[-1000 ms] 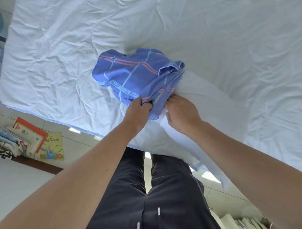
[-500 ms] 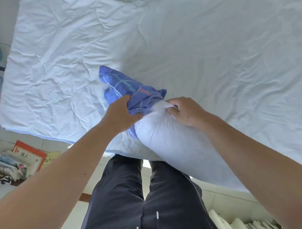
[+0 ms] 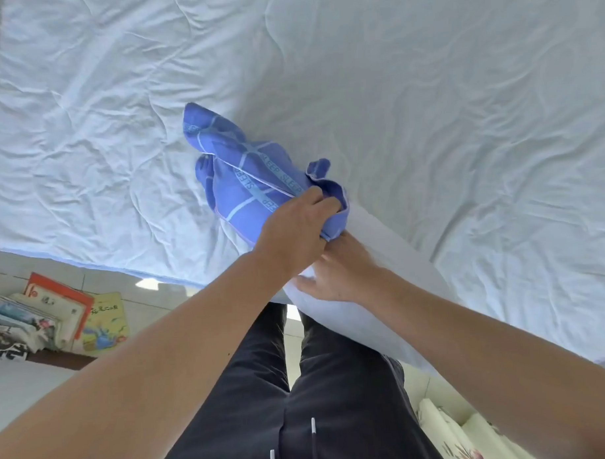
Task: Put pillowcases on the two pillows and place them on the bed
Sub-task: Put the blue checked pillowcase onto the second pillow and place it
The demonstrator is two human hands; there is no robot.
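A blue pillowcase [image 3: 237, 176] with pale lines and the word SLEEP lies bunched on the bed [image 3: 427, 104], its mouth over the far end of a white pillow [image 3: 391, 260]. The pillow slants from the bed's near edge toward my legs. My left hand [image 3: 294, 236] grips the pillowcase's open hem on top of the pillow. My right hand [image 3: 344, 276] presses on the pillow just below the hem, fingers partly tucked under my left hand. Only one pillow is in view.
The bed's wrinkled white sheet fills the upper view; its near edge [image 3: 89, 260] runs along the left. A stack of books [image 3: 57, 320] lies on the tiled floor at left. Patterned fabric [image 3: 456, 437] sits at the lower right by my legs.
The pillowcase has been drawn further onto the pillow's end and spread out. My right hand moved from pinching the pillow's tip to lying under my left hand.
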